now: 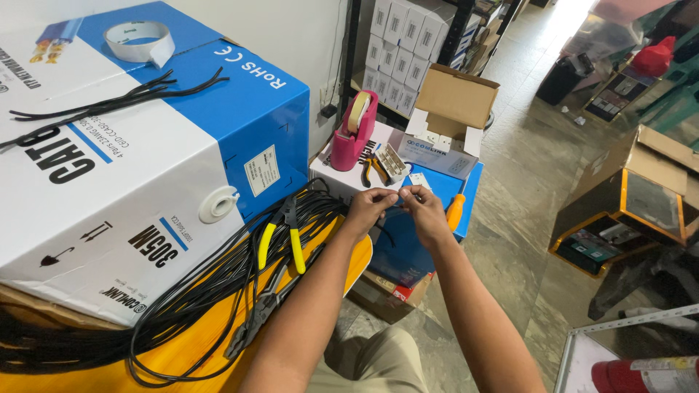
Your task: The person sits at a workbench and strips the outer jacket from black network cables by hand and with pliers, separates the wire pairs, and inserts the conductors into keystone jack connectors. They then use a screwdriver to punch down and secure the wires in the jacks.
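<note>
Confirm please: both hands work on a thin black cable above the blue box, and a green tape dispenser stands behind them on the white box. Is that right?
Not quite. The tape dispenser is pink, not green; the head view shows it. The rest holds: the left hand and right hand pinch a thin black cable above the blue box.

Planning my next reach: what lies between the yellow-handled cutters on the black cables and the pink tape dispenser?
In the head view, between the yellow-handled cutters and the pink tape dispenser run only black cable loops, then the white box edge.
</note>
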Demonstrator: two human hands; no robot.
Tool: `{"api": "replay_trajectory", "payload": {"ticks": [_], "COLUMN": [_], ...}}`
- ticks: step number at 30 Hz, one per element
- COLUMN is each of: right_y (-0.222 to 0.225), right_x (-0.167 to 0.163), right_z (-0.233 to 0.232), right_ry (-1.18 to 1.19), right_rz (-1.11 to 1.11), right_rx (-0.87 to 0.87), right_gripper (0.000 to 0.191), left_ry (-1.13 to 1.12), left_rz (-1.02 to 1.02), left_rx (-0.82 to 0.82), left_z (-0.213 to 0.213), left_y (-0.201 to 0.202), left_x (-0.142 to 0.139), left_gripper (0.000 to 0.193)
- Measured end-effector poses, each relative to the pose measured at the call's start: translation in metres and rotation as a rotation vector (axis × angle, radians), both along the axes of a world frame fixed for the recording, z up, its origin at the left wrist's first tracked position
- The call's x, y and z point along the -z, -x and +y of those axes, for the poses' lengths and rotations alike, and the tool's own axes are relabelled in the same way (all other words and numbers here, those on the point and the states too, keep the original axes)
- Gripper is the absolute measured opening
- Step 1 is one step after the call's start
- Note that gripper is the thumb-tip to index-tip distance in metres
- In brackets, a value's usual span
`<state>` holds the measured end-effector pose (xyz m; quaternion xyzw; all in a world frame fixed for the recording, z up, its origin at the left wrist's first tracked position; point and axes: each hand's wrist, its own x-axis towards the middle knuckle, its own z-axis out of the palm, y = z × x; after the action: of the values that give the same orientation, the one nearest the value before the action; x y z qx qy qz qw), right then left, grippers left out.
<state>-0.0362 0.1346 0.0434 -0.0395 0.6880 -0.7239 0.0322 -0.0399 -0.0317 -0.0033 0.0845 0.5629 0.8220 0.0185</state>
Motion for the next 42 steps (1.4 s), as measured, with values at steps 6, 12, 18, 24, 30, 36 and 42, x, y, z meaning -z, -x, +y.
{"api": "replay_trajectory", "payload": {"ticks": [6,12,18,24,30,36,42], "right_y": [-0.001,-0.009,-0.012,-0.011,-0.012,-0.011,-0.010], "right_x": [0.012,0.004,-0.011,-0.018,-0.019,-0.021,-0.016], "right_z": [-0.007,-0.012,-0.009,-0.002,-0.002,-0.003,-0.001], "right_ry": [0.203,0.278,0.140,0.018,-0.048,-0.056,-0.060], "right_rz": [-0.052,-0.080,-0.050,0.024,0.055,0.029,0.037], "right_rx": [-0.007,-0.003,-0.015,-0.031,-0.017,-0.015,0.001], "right_gripper": [0.019,0.020,0.020,0.017,0.019,0.019,0.018], "left_ry": [-0.031,-0.080,-0.091,-0.085,-0.077,-0.109,-0.100], "left_rz": [-0.010,-0.013,-0.031,-0.050,-0.057,-0.051,-0.056], "left_rx": [-0.002,0.019,0.040,0.079,0.093,0.102,0.104], "left_z": [0.001,-0.001,-0.002,-0.004,-0.004,-0.004,-0.003], "left_y": [0.002,0.002,0.002,-0.002,-0.005,-0.001,-0.001], "left_x": [0.003,0.002,0.002,-0.004,-0.008,-0.003,-0.002], "left_gripper": [0.023,0.025,0.024,0.022,0.022,0.022,0.021]}}
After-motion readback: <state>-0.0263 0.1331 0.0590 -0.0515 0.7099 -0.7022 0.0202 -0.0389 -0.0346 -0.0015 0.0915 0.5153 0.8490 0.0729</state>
